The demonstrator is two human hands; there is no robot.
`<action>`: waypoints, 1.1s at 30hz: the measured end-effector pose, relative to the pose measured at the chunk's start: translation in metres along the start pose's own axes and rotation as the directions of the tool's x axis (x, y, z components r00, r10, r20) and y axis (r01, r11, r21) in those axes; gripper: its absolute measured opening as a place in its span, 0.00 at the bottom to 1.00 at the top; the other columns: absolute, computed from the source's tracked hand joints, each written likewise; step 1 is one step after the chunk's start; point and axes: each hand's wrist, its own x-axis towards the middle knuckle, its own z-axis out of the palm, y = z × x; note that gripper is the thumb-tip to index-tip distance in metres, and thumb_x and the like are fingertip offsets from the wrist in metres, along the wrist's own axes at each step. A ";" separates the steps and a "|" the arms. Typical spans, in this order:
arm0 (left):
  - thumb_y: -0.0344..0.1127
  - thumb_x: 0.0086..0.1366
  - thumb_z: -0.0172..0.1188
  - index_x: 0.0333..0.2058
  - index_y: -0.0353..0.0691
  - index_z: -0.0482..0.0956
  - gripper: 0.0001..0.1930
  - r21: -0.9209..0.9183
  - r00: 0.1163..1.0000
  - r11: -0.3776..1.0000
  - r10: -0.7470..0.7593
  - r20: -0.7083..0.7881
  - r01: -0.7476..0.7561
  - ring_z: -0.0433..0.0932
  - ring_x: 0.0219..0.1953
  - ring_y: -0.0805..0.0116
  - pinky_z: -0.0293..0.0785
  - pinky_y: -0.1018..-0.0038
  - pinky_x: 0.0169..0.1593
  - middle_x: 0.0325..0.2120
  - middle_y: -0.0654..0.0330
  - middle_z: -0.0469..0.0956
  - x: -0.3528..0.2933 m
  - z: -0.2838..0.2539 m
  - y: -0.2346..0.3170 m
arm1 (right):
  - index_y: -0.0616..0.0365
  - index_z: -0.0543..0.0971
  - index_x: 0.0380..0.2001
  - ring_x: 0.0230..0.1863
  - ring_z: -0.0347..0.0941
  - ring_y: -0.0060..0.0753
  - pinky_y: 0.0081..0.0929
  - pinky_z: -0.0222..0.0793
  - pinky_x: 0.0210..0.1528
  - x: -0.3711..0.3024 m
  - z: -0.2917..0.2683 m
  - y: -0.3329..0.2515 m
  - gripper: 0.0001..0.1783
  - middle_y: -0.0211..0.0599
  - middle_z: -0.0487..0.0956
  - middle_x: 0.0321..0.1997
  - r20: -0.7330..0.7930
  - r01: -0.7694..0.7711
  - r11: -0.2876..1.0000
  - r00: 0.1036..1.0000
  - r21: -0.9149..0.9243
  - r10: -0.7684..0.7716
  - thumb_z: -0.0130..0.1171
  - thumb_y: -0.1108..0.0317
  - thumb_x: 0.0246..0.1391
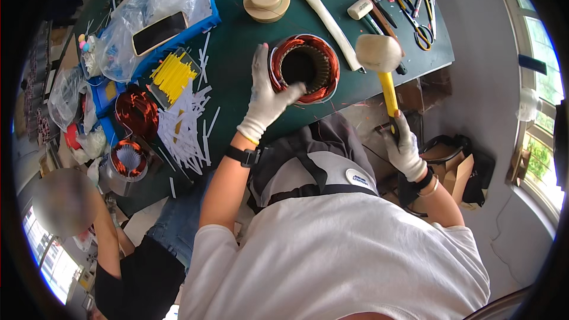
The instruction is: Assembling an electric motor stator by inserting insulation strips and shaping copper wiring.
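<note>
A motor stator (332,70) with copper-red windings round its rim stands on the green table near the front edge, its dark bore facing up. My gloved left hand (265,101) grips its left side, with the fingers along the outside and the thumb over the rim at the bore. Off the table's front edge, my gloved right hand (405,149) is closed round the handle of a mallet (378,53). This mallet has a yellow handle and a big whitish head, which is raised to the right of the stator and apart from it.
Behind the stator sit a round wooden block (267,1) and a long pale strip (331,24). A smaller mallet (360,9), scissors (423,37) and pliers lie at the right. Yellow sticks (173,77), white paper strips (185,124) and a phone (160,33) are left. Another person (139,278) works there.
</note>
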 end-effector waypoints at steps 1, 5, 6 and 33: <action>0.53 0.62 0.66 0.68 0.36 0.55 0.45 0.003 0.995 0.998 -0.068 -0.070 0.068 0.53 0.70 0.36 0.55 0.54 0.69 0.68 0.37 0.52 0.011 0.004 -0.005 | 0.50 0.61 0.69 0.56 0.77 0.57 0.38 0.74 0.57 0.009 0.007 0.004 0.37 0.53 0.76 0.59 -0.012 -0.024 0.998 1.000 -0.050 0.023 0.53 0.81 0.56; 0.45 0.71 0.54 0.55 0.36 0.77 0.21 -0.022 0.980 0.988 -0.155 -0.127 0.153 0.79 0.53 0.52 0.72 0.65 0.59 0.50 0.49 0.80 0.025 0.010 -0.011 | 0.51 0.63 0.68 0.44 0.80 0.55 0.39 0.75 0.47 0.045 0.009 0.005 0.38 0.58 0.79 0.45 0.024 -0.072 0.997 0.997 -0.020 0.073 0.53 0.83 0.53; 0.45 0.71 0.54 0.55 0.36 0.77 0.21 -0.017 0.982 0.992 -0.127 -0.137 0.126 0.79 0.53 0.52 0.72 0.65 0.59 0.50 0.49 0.80 0.027 0.012 -0.013 | 0.51 0.63 0.68 0.44 0.80 0.55 0.39 0.75 0.47 0.052 0.010 0.001 0.38 0.58 0.79 0.45 0.019 -0.070 0.997 0.997 -0.020 0.071 0.53 0.83 0.53; 0.35 0.58 0.61 0.51 0.41 0.79 0.21 0.076 0.966 0.990 -0.135 0.221 0.121 0.77 0.53 0.48 0.72 0.62 0.58 0.49 0.48 0.80 0.085 -0.006 0.002 | 0.42 0.59 0.72 0.59 0.74 0.54 0.40 0.71 0.55 0.162 -0.017 0.128 0.38 0.48 0.75 0.63 -0.058 -0.482 0.840 0.873 -0.248 0.484 0.49 0.78 0.59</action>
